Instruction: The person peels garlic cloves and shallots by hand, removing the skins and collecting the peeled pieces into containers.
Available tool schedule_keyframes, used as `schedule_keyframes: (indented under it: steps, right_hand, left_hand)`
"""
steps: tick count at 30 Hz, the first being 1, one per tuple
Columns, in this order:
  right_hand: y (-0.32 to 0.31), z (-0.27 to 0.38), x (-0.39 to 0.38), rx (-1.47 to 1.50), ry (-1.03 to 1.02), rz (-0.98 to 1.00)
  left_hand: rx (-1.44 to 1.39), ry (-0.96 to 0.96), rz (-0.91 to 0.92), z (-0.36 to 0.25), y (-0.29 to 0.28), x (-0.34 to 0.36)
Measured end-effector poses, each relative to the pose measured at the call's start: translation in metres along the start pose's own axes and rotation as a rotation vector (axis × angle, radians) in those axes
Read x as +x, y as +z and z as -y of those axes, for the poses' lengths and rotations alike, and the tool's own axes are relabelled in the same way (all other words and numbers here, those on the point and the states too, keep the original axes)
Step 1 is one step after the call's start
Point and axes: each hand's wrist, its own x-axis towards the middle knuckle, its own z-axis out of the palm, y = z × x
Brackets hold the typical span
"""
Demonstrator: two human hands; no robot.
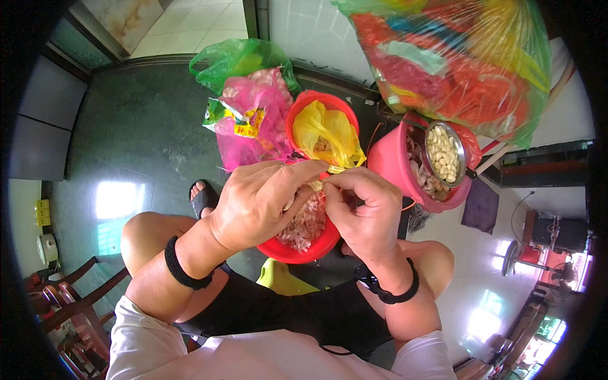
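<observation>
My left hand (256, 199) and my right hand (367, 212) meet over a red basin (310, 255). Between their fingertips is a pale garlic clove (315, 185), pinched by both; a bit of whitish skin shows by the left fingers. Beneath them, the basin holds a heap of pinkish-white garlic cloves and loose skins (303, 227). Just beyond stands a red bucket (308, 99) lined with a yellow plastic bag (322, 130). To the right, a steel bowl of peeled garlic cloves (443, 154) rests tilted on a pink bucket (394, 158) that has more garlic inside.
A pink mesh bag of garlic (253, 142) lies beyond my left hand, against a green plastic bag (240, 57). A large stuffed clear bag (456, 69) leans at the far right. My knees flank the basin, with a yellow-green stool (285, 278) below. A wooden chair (82, 310) stands left.
</observation>
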Motion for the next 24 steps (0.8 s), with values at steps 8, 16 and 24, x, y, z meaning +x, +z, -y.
schedule_keyframes:
  steps: [8, 16, 24]
  right_hand:
    - [0.004, -0.006, -0.004, -0.081, -0.013, -0.003]
    - [0.002, -0.002, -0.008, 0.512, 0.352, 0.039]
    - [-0.004, -0.008, -0.007, 0.468, 0.147, 0.074]
  left_hand:
    - [0.032, -0.056, 0.122, -0.007, -0.003, -0.001]
    - [-0.317, -0.202, -0.006, -0.006, 0.003, 0.008]
    - [-0.996, -0.836, 0.086, -0.011, -0.006, 0.003]
